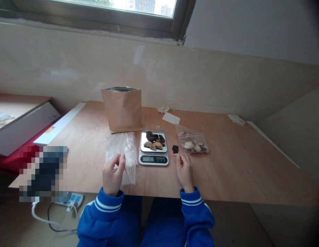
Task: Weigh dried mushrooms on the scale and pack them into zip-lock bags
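Note:
My left hand (113,173) is closed, thumb and finger pinching the red-lined edge of a clear plastic zip bag (129,176) that lies on the table. To its right stands a kitchen scale (154,160) with a lit display whose digits I cannot read. Curled black and brown dried pieces, resembling dried peel (154,145), rest on its plate. My right hand (184,169) is closed right of the scale, a small dark dried piece (175,149) at its fingertips. Beyond that hand lies a second zip bag (194,140) holding several pale lumps.
A brown stand-up pouch (123,111) with an open top stands behind the left bag. A white card (171,118) and crumpled tissue (163,109) lie near the wall. Another tissue (236,119) is at the back right. A power strip (71,199) with cables sits below the table's left front edge.

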A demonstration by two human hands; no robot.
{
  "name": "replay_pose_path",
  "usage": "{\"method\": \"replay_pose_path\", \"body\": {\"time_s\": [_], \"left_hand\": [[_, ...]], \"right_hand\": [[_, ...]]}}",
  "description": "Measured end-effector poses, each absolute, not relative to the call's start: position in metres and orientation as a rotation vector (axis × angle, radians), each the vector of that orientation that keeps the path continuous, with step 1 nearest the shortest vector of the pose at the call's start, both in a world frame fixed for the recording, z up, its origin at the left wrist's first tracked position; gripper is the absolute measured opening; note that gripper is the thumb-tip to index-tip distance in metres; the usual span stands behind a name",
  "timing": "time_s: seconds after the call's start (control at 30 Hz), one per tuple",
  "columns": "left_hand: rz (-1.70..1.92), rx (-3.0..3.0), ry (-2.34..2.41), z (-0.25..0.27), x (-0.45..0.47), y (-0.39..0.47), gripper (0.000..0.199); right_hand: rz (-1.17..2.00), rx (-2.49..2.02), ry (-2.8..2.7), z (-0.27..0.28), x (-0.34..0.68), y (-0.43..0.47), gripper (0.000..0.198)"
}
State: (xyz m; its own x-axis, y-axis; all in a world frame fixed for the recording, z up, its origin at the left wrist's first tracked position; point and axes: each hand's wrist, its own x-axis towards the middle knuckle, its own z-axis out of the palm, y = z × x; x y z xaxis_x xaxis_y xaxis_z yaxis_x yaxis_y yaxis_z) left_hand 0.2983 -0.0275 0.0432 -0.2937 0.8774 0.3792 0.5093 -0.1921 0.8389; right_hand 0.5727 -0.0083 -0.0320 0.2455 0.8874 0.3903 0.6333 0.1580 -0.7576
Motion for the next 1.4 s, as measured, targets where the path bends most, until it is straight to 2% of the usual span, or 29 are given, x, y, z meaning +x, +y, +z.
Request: {"method": "replay_pose_path", "body": {"time_s": [0.13, 0.27, 0.5, 0.63, 0.8, 0.9, 1.07, 1.2, 1.4], "left_hand": [[1.469, 1.617, 1.700, 0.049, 0.300, -0.019, 0.042], [1.470, 1.619, 1.657, 0.055, 0.306, -0.012, 0.042], [1.326, 1.684, 1.422, 0.061, 0.324, -0.012, 0.039], [1.374, 1.540, 1.389, 0.061, 0.316, -0.014, 0.040], [1.587, 1.261, 1.394, 0.066, 0.301, -0.004, 0.042], [1.599, 1.273, 1.405, 0.071, 0.300, 0.008, 0.042], [1.578, 1.313, 1.425, 0.079, 0.302, 0.027, 0.041], [1.583, 1.321, 1.448, 0.080, 0.302, 0.031, 0.041], [1.569, 1.340, 1.478, 0.078, 0.302, 0.028, 0.041]], "right_hand": [[0.313, -1.545, -1.450, -0.028, 0.572, -0.009, 0.035], [0.373, -1.440, -1.465, 0.001, 0.546, -0.020, 0.036], [0.975, -1.252, -1.739, 0.065, 0.469, -0.033, 0.029], [1.012, -1.318, -1.711, 0.054, 0.473, -0.014, 0.035], [1.248, -1.263, -1.607, 0.045, 0.503, 0.006, 0.041], [1.102, -1.203, -1.753, 0.053, 0.513, 0.015, 0.038], [0.452, -1.398, -1.783, 0.046, 0.523, 0.041, 0.036], [0.440, -1.463, -1.964, 0.024, 0.527, 0.056, 0.048], [0.464, -1.410, -1.941, 0.007, 0.530, 0.066, 0.041]]}}
